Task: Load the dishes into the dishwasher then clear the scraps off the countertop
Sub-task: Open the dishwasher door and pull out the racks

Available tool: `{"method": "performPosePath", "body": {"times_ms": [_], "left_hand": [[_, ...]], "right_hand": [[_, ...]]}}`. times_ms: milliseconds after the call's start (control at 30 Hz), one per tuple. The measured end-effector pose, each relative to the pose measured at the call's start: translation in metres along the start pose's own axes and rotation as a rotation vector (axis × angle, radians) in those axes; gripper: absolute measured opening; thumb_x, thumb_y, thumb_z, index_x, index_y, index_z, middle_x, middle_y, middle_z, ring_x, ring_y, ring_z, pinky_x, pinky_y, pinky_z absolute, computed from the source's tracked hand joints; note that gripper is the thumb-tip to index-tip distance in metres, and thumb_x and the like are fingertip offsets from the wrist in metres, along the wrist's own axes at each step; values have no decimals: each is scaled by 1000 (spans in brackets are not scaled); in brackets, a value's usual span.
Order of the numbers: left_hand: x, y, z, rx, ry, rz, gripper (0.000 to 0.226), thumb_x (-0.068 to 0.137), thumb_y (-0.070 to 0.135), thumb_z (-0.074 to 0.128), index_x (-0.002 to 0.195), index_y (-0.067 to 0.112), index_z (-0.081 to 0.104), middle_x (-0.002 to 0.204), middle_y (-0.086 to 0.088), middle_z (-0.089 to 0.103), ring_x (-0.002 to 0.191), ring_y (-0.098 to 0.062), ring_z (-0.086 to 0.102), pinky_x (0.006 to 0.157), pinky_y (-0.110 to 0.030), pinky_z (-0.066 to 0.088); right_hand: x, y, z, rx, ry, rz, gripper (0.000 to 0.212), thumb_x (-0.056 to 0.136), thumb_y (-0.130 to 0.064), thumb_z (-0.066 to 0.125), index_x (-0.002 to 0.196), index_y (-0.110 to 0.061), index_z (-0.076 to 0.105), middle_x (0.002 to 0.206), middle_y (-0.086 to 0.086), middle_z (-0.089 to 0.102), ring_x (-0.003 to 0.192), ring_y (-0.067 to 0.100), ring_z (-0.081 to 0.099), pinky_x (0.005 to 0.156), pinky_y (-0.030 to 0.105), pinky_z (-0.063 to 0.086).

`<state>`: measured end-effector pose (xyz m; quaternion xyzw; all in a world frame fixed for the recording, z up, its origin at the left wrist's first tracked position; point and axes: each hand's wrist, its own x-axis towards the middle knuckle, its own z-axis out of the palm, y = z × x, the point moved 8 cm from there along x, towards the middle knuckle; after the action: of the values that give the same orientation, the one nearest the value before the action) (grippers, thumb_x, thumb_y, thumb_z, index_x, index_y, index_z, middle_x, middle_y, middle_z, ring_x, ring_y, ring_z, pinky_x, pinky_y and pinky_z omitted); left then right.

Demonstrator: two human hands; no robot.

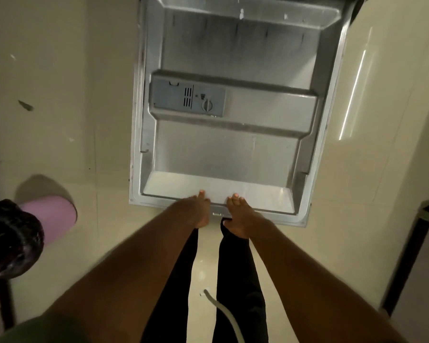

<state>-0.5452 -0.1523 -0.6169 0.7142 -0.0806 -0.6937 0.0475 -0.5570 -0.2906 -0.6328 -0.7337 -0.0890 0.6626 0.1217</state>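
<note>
The dishwasher door [228,115] lies swung down flat, and both hands grip its near edge: the left hand [200,211] and right hand [237,215] curl their fingers over the rim. No dishes or racks show, so loading seems not yet begun. The door's inner face is dull brushed steel, stepped, with a grey plastic detergent dispenser [188,97] set left of its middle.

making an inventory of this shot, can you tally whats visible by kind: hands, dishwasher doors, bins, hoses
hands: 2, the left hand and the right hand, both gripping the near edge of the door
dishwasher doors: 1, the open door with its detergent dispenser
bins: 1, the pink bin with a black bag
hoses: 1, the grey hose on the floor
total: 5
</note>
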Motion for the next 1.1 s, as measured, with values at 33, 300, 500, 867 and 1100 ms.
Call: {"method": "performPosePath", "body": {"times_ms": [33,300,500,867,1100], "left_hand": [[-2,1,1,6,7,-1,67,102,10,43,165,11,19,174,-15,-2,154,-40,29,123,-56,29],[-41,-3,-68,79,160,58,63,104,25,49,162,17,26,175,-9,6,145,-36,43,114,-52,43],[-95,-21,-243,67,642,42,60,106,28,45,161,17,25,173,-8,14,150,-30,35,118,-46,40],[-166,-34,-463,138,967,56,89,104,33,56,165,10,-4,174,-13,-8,161,-32,1,129,-52,18],[-147,-33,-493,156,943,54,108,96,32,71,165,13,-9,173,-12,-12,161,-31,-2,130,-50,13]], "right_hand": [[0,-1,-3,32,18,-5,81,107,-36,49,169,-12,1,177,9,-7,164,26,-3,132,50,14],[-44,-5,-66,114,206,2,70,109,-39,48,168,-21,17,177,-1,11,158,25,29,127,44,30],[-75,-36,-225,144,581,-44,67,109,-41,49,167,-23,21,173,1,27,153,25,40,123,40,39],[-117,-92,-457,-124,874,-84,79,107,-35,54,168,-13,10,176,9,15,161,30,20,129,44,27],[-101,-109,-524,-243,889,-49,95,101,-29,64,168,-11,0,177,12,-2,163,32,3,132,50,18]]}}
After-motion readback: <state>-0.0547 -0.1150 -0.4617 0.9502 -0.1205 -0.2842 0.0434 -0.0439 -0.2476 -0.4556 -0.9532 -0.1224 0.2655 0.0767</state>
